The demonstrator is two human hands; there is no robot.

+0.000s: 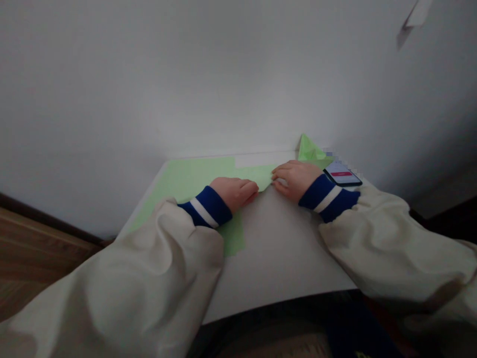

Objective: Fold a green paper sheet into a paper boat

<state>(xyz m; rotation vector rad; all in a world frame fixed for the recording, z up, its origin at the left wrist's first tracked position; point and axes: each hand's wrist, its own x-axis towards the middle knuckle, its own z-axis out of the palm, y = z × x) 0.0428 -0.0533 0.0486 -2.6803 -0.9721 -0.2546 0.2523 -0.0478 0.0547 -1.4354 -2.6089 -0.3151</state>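
Note:
A light green sheet of paper lies on a white table, partly folded, with a pointed fold near the middle. My left hand rests on the paper with its fingers curled and pressed onto the fold. My right hand sits just to the right, fingers bent down and pinching the fold's tip. Both arms wear cream sleeves with blue and white cuffs.
A folded green paper shape stands at the table's back right by the white wall. A phone with a lit screen lies beside my right wrist. Brown wooden floor shows at the left.

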